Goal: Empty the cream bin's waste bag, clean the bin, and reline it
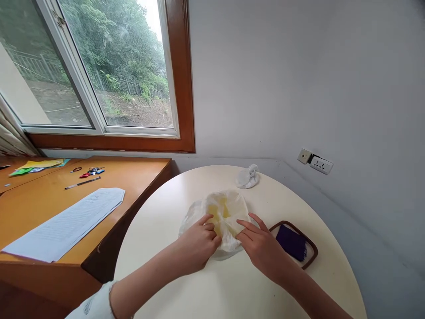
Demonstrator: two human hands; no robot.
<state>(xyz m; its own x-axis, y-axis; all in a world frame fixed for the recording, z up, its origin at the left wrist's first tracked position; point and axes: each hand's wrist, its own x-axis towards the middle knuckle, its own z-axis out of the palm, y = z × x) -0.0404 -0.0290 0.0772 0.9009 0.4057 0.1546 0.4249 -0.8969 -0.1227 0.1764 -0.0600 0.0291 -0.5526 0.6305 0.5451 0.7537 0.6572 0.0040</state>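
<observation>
A crumpled, thin white bag (236, 201) lies on the round table, with yellow patches showing through its middle. What is yellow under it I cannot make out. A clearer, see-through layer spreads around its edges. My left hand (198, 241) grips the near left part of the bag, fingers curled and the index finger stretched over it. On the right side, my right hand (257, 241) pinches the bag between thumb and fingers, with some fingertips raised. The undersides of both hands are hidden.
A small knotted white bag (248, 177) sits at the table's (159, 235) far edge. To the right lies a brown-rimmed tray (312, 261) holding a folded dark purple cloth (291, 242). Papers (73, 223), a pen (82, 183) and keys (93, 172) rest on the wooden desk (139, 177) at left.
</observation>
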